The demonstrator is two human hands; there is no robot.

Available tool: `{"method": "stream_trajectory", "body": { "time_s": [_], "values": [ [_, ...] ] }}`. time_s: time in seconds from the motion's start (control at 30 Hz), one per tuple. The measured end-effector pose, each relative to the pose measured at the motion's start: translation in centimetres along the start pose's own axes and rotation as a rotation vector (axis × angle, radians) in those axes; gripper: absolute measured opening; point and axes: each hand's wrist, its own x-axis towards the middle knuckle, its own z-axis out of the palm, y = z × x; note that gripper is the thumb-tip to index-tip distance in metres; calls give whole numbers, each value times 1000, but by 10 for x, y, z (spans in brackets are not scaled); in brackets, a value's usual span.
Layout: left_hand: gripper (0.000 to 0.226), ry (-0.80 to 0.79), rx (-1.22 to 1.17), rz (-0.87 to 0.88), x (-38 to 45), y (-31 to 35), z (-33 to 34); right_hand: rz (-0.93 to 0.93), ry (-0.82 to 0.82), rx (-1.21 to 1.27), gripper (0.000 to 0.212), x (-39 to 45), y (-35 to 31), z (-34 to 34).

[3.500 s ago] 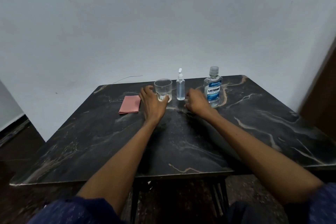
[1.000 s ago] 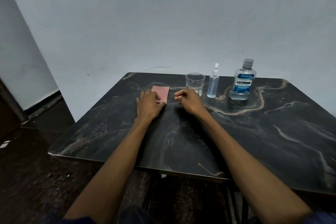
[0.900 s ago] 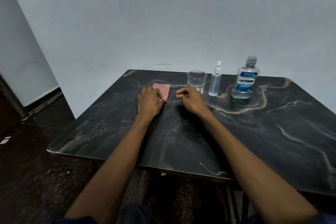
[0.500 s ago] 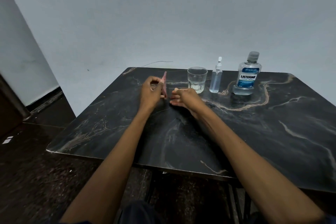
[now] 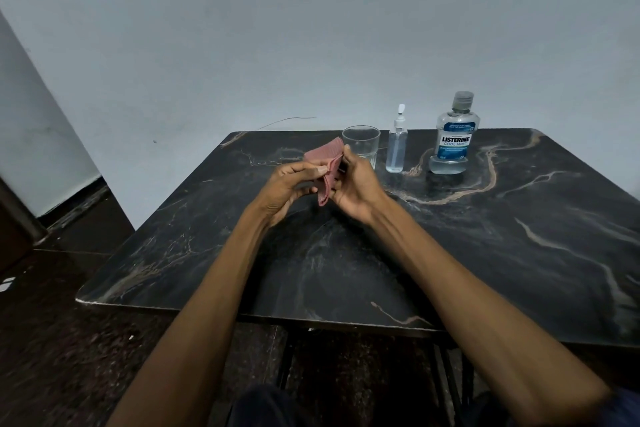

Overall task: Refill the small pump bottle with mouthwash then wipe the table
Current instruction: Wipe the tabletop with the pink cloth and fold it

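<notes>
A folded pink cloth (image 5: 325, 163) is held above the dark marbled table (image 5: 450, 253), pinched between my left hand (image 5: 289, 185) and my right hand (image 5: 353, 184). Behind the hands stands a clear drinking glass (image 5: 362, 144). To its right the small pump bottle (image 5: 396, 146) stands upright with its white nozzle on and clear liquid inside. Further right is the mouthwash bottle (image 5: 453, 140), capped, with a blue label.
A pale wall rises directly behind the table's far edge, with a thin wire (image 5: 287, 121) lying against it. The table's left and near edges drop to a dark floor (image 5: 52, 340). A dark door frame shows at the far left.
My left hand lifted the pink cloth off the table, and my right hand has joined it. Both hands now hold the cloth above the surface. The view shifted to the left since the earliest frame.
</notes>
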Motion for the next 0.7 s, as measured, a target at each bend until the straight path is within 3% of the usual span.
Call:
{"method": "stream_trajectory", "body": {
  "time_s": [0.5,0.6,0.7],
  "values": [
    [13,96,-85,34,3,-4,-1,24,22,294,31,-3,-1,2],
    [19,129,-264,69,2,-1,-5,19,16,287,29,-5,-2,1],
    [27,304,-474,56,0,1,-14,9,20,179,26,-7,-9,-4]
  ]
}}
